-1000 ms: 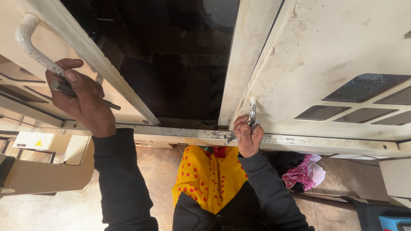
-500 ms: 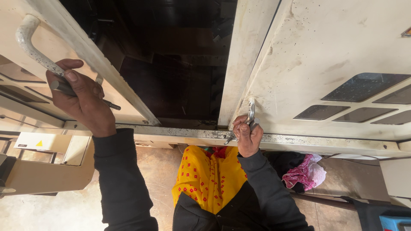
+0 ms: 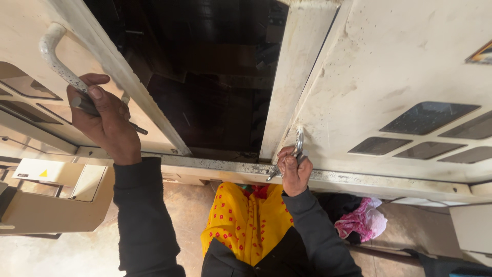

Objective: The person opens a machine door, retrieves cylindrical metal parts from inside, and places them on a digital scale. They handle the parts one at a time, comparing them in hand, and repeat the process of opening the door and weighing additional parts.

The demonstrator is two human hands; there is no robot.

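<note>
My left hand [image 3: 102, 120] grips the curved metal handle [image 3: 57, 60] of the open cream cabinet door [image 3: 102, 51] at the left, and a thin dark tool is also held in that fist. My right hand [image 3: 293, 172] is closed on a small silver wrench [image 3: 298, 146] set against the lower corner of the cream panel [image 3: 400, 66] on the right. Between the two lies the dark open inside of the cabinet [image 3: 215, 77]. Both arms wear dark sleeves.
A worn metal sill [image 3: 359, 179] runs under the doors. Dark slotted vents [image 3: 425, 118] sit in the right panel. Below are yellow patterned clothing [image 3: 246, 220], a pink cloth [image 3: 361, 223] on the floor, and a beige box with a yellow warning sticker [image 3: 43, 173] at the left.
</note>
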